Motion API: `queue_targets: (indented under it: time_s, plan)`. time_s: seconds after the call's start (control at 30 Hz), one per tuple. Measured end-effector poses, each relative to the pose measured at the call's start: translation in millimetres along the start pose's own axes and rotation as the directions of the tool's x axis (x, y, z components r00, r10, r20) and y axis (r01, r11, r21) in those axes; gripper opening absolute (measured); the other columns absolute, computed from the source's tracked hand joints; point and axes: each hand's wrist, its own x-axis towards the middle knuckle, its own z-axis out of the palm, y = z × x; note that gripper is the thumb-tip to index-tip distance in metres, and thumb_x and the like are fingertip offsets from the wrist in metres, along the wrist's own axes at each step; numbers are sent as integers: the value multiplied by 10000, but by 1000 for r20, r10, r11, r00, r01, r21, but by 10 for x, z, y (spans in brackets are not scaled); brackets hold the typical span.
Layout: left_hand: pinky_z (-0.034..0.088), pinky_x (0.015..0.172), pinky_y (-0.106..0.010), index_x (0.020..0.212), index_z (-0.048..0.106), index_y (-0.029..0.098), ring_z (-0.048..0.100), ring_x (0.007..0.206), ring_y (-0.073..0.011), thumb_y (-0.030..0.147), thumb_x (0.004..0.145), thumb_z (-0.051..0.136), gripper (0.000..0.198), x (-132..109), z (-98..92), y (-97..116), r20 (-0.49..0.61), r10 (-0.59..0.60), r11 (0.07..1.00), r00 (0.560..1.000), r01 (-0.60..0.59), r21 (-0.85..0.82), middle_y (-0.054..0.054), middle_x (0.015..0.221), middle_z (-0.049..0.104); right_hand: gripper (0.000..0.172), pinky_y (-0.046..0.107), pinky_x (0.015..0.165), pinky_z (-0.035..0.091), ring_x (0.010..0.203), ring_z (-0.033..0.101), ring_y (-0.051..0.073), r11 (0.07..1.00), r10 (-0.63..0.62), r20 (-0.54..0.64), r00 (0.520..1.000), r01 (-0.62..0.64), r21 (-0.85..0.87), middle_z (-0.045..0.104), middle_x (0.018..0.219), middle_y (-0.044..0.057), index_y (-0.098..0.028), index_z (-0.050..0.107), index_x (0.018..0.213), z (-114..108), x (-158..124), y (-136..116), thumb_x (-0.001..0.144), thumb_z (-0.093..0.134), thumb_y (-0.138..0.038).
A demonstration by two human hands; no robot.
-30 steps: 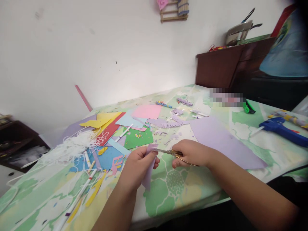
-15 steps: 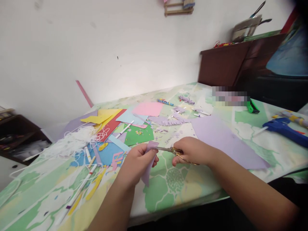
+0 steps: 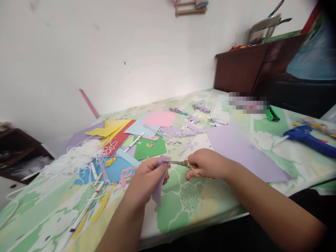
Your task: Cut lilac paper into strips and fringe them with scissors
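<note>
My left hand (image 3: pixel 148 175) pinches a purple paper strip (image 3: pixel 156 196) that hangs down below the fingers. In my right hand (image 3: pixel 207 164) are gold-handled scissors (image 3: pixel 187 163), with the fingers closed around their loops. The blades point left and reach the upper end of the strip, beside my left thumb. Whether the blades are fully closed on the paper is hard to see. A large purple sheet (image 3: pixel 244 154) lies beyond my right wrist. Behind the scissors rests a fringed purple strip (image 3: pixel 185 132).
Left of my hands lie a tangle of white string (image 3: pixel 84 154), several coloured sheets and a long white marker (image 3: pixel 86 206). A blue glue gun (image 3: pixel 304 136) lies at the right, near a green cutter (image 3: pixel 273 114). Purple scraps (image 3: pixel 187 148) dot the flowered tablecloth (image 3: pixel 181 210).
The whole view has shifted slightly, so things appear a little further left and up. Both hands keep their hold on the strip and the scissors, in nearly the same pose.
</note>
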Motion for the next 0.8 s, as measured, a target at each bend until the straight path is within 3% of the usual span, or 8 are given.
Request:
queue_targets:
  time_s: [0.37, 0.8]
  plan:
    - [251, 362, -173, 546, 486, 171, 346, 348, -43, 335, 698, 473, 225, -5, -18, -17, 25, -32, 996, 999, 34, -77, 55, 439, 462, 511, 200, 421, 196, 441, 365, 91, 996, 76, -29, 997, -77, -33, 477, 479, 0, -173, 476, 555, -31, 13, -40, 626, 350, -663]
    - [366, 448, -193, 601, 530, 154, 487, 473, -87, 342, 687, 491, 211, 19, -19, -26, 55, -33, 983, 998, 43, -181, 5, 541, 551, 517, 206, 423, 185, 432, 323, 85, 993, 93, -66, 994, -97, -63, 438, 467, -12, -175, 462, 540, -8, 5, -5, 602, 359, -678]
